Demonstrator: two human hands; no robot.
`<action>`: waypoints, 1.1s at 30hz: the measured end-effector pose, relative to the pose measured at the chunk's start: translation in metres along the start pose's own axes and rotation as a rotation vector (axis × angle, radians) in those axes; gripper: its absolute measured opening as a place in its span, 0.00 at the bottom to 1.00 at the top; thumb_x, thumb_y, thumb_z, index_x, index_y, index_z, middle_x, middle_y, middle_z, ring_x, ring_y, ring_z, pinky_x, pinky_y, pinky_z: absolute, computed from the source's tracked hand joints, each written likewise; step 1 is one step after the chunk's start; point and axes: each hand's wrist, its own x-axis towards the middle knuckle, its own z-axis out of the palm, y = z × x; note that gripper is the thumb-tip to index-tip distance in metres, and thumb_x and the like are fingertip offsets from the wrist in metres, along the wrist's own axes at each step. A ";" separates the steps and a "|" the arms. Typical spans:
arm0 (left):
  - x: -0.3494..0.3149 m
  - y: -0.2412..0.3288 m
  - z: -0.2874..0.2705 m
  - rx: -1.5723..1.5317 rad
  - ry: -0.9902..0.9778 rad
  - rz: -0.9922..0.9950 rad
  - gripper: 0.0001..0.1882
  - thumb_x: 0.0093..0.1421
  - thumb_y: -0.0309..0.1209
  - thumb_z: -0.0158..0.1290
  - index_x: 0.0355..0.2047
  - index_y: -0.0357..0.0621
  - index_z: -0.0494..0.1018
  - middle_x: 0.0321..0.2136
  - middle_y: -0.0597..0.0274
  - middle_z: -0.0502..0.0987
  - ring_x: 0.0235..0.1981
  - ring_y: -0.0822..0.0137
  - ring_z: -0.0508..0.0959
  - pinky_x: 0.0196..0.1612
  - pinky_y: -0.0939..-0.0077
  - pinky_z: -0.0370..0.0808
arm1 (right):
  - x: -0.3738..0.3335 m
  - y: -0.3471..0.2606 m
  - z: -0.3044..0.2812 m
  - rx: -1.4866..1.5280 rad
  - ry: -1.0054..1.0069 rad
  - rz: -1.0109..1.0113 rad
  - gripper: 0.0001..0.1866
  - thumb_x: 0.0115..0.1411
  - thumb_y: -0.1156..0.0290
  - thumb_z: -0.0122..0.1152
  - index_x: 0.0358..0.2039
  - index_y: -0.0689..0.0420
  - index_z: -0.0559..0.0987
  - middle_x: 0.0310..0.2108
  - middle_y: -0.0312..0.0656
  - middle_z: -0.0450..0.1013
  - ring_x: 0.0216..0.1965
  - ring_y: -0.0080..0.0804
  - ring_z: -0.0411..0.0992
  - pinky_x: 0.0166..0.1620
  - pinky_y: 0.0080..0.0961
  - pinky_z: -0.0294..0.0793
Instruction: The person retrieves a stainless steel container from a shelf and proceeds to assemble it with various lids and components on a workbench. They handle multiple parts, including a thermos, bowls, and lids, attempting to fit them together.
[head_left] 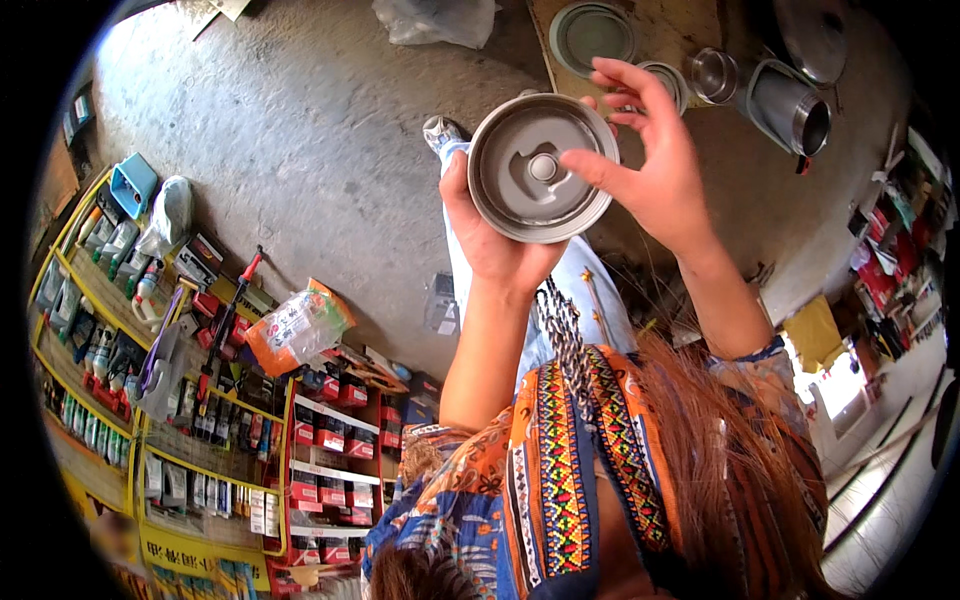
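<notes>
A round grey lid-like piece with a raised rim and a recessed inside is held up before me. At its middle sits a small pale round knob. My left hand grips this piece from below and the left side, thumb along the rim. Over its right side, my right hand is open with fingers spread. The right thumb reaches toward the knob; whether it touches is hard to tell. The underside of the piece is hidden.
On a low table at the upper right lie a grey-green round lid, a steel cup and a tilted steel container. Yellow shelves with bottles and boxes stand at the left. A clear plastic bag is on the floor.
</notes>
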 end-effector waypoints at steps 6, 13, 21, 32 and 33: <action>-0.001 -0.001 -0.002 -0.020 -0.029 0.020 0.33 0.61 0.59 0.43 0.52 0.44 0.72 0.50 0.55 0.76 0.51 0.59 0.75 0.57 0.61 0.71 | -0.001 0.003 0.012 0.299 -0.151 0.202 0.37 0.46 0.68 0.77 0.54 0.62 0.68 0.44 0.39 0.72 0.46 0.25 0.72 0.50 0.23 0.72; 0.001 -0.004 -0.001 -0.044 -0.017 0.008 0.32 0.61 0.57 0.44 0.52 0.43 0.72 0.49 0.55 0.76 0.50 0.59 0.75 0.56 0.62 0.72 | 0.000 0.005 0.009 0.299 -0.197 0.234 0.30 0.47 0.67 0.77 0.47 0.61 0.71 0.40 0.36 0.73 0.44 0.22 0.71 0.49 0.22 0.71; 0.000 0.002 -0.003 0.073 -0.002 0.009 0.31 0.62 0.56 0.43 0.52 0.42 0.72 0.49 0.54 0.76 0.50 0.59 0.76 0.55 0.62 0.73 | -0.006 0.007 0.015 0.284 -0.152 0.206 0.28 0.49 0.65 0.76 0.46 0.61 0.70 0.39 0.37 0.73 0.44 0.22 0.71 0.48 0.22 0.71; 0.002 0.010 -0.004 0.049 0.021 -0.021 0.32 0.63 0.56 0.41 0.52 0.42 0.72 0.49 0.54 0.76 0.50 0.58 0.76 0.55 0.63 0.72 | -0.001 0.006 0.012 0.475 -0.261 0.334 0.24 0.53 0.73 0.70 0.47 0.61 0.68 0.42 0.35 0.71 0.46 0.20 0.68 0.51 0.21 0.69; 0.002 0.010 -0.004 0.044 0.018 -0.020 0.32 0.63 0.56 0.41 0.52 0.42 0.72 0.49 0.54 0.76 0.50 0.58 0.76 0.56 0.63 0.72 | -0.002 0.007 0.013 0.451 -0.260 0.326 0.24 0.53 0.73 0.69 0.47 0.61 0.68 0.42 0.35 0.71 0.46 0.19 0.68 0.51 0.21 0.69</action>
